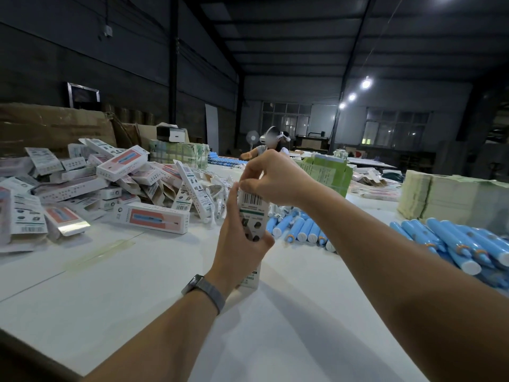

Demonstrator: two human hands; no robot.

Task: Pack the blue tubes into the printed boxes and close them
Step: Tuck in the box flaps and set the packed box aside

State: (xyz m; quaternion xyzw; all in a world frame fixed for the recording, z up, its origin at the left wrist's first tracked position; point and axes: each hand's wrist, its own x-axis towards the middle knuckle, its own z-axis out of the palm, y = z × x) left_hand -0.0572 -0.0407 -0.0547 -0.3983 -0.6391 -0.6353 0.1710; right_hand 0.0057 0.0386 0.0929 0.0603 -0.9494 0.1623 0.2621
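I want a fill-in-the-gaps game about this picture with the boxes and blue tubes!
1. The left hand holds a tall printed cardboard box standing ____.
2. The right hand pinches the box's ____ end.
3. The loose blue plastic tubes lie on the white table to the box's ____.
4. A grey watch strap circles the ____ wrist.

Missing words: upright; top; right; left

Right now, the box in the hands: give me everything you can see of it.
The box is a slim, long printed carton, white card by the look of it, held upright above the white table. The face toward the camera shows a barcode near the top, a dark green band under it and round dark pictures lower down. The left hand grips its middle, thumb lying up one edge. The right hand pinches its top end, hiding the flap. Whether a tube is inside cannot be seen.
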